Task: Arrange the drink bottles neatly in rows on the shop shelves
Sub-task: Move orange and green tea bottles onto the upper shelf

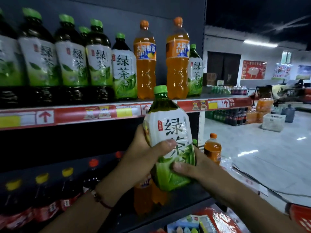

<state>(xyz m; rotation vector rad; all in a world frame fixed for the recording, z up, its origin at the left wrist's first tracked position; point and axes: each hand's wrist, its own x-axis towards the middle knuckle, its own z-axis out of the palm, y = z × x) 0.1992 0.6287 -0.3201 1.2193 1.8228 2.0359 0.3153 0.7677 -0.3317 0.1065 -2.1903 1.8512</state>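
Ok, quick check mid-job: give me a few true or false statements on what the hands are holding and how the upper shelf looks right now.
1. Both hands hold one green tea bottle. True: the left hand and the right hand grip its label.
2. The held bottle has an orange cap. False: its cap is green.
3. Two orange soda bottles stand on the upper shelf among the green tea. True.
4. The held bottle already stands on the upper shelf. False: it is held in front of the shelf edge, below that row.
5. The lower shelf's dark bottles all have green caps. False: yellow and red caps.
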